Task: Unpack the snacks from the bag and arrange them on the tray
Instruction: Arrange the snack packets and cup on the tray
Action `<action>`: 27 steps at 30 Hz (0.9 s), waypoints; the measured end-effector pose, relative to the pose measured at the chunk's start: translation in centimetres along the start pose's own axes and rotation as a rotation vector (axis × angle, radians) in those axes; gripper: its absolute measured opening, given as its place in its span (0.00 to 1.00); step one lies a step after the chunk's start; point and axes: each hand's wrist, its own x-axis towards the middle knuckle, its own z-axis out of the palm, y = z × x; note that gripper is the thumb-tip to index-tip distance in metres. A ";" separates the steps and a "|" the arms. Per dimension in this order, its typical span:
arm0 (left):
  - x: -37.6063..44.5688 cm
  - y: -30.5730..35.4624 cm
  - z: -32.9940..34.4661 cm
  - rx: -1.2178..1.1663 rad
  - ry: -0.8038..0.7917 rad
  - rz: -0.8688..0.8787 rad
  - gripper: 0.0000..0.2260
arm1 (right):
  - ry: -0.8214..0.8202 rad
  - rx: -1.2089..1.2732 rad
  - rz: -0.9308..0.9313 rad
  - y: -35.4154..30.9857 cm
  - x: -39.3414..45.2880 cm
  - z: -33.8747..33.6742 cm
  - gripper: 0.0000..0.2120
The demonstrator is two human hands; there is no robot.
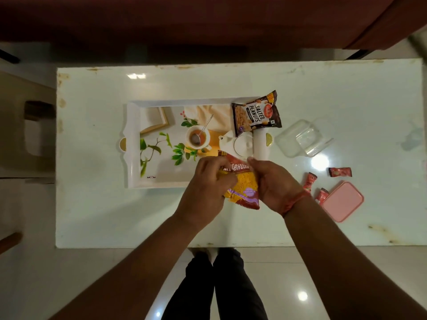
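From the head view: left hand (203, 181) and right hand (275, 183) both in a curled grip on the red-and-yellow snack packet (241, 184), held over the near right corner of the tray (132, 125); salted peanuts packet (256, 113) lying on the tray's far right corner; clear container (302, 138), pink lid (343, 200) and three small red sachets (339, 172) on the white surface (92, 204) to the right.

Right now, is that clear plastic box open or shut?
Open: the clear plastic box sits lidless on the table, and a pink lid lies apart from it.

head cam | looks steeply down, over table (92, 204) | hands close below | single view
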 end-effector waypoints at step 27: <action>2.9 0.7 6.1 0.153 -0.484 -0.231 0.26 | 0.578 -0.760 -0.455 -1.5 3.1 -3.2 0.13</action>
